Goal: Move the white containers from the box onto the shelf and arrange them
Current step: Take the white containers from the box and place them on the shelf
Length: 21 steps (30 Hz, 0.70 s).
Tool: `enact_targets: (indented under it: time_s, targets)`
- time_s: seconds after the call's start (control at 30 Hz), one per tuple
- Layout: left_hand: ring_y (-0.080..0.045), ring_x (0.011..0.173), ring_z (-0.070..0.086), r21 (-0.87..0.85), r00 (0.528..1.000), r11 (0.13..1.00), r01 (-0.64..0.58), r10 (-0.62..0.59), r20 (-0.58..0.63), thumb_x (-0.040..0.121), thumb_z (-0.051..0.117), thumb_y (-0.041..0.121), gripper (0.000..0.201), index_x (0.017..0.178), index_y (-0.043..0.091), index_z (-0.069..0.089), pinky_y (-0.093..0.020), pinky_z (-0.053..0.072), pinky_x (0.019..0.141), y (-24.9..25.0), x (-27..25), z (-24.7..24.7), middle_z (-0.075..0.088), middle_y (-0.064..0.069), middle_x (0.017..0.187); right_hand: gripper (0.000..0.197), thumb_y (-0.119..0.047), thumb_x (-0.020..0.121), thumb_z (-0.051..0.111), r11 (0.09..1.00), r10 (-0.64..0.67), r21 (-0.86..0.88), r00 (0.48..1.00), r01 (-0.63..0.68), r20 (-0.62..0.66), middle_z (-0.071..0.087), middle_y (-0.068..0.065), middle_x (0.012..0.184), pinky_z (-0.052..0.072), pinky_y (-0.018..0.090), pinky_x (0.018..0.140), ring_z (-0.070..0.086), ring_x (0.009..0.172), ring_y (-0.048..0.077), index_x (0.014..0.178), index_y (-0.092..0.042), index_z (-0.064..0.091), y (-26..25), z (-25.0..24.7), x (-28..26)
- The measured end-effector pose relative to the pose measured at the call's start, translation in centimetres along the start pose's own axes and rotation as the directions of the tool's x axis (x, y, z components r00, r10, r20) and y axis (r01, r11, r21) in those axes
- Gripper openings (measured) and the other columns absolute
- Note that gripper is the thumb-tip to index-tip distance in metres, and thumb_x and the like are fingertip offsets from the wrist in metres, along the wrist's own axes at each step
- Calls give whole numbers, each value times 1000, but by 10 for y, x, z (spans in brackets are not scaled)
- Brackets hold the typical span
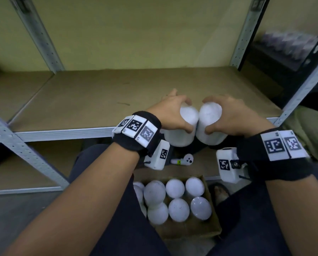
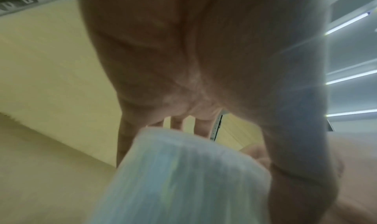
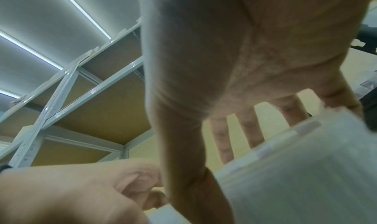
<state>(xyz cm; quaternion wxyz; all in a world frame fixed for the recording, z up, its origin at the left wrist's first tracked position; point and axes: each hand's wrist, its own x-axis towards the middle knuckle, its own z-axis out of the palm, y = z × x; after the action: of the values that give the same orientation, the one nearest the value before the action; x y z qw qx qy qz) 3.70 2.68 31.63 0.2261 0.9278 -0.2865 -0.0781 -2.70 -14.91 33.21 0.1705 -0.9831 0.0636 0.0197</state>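
Above a cardboard box on the floor holding white containers, the left hand grips one white container and the right hand grips a second container, touching side by side at the shelf front edge.
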Motion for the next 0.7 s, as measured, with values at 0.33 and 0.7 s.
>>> enact_targets:
  time_s: [0.33,0.7]
  targets:
    - [-20,119,40,-58,988,998,4,-13,-151,62,80,37,64,121,27,55,-28,38,89,-10,26,-13,40,-1,124,74,-32,57,82,986,33,168,995,-17,-89,52,1,122,46,34,81,50,108,24,122,-26,48,5,-5,48]
    - [-21,123,33,-83,994,997,6,-15,-106,68,76,34,62,123,24,48,-36,38,101,-19,39,-1,35,-1,129,62,-46,60,73,986,56,163,997,-46,-52,55,4,122,41,49,102,47,119,29,115,-30,50,8,8,66]
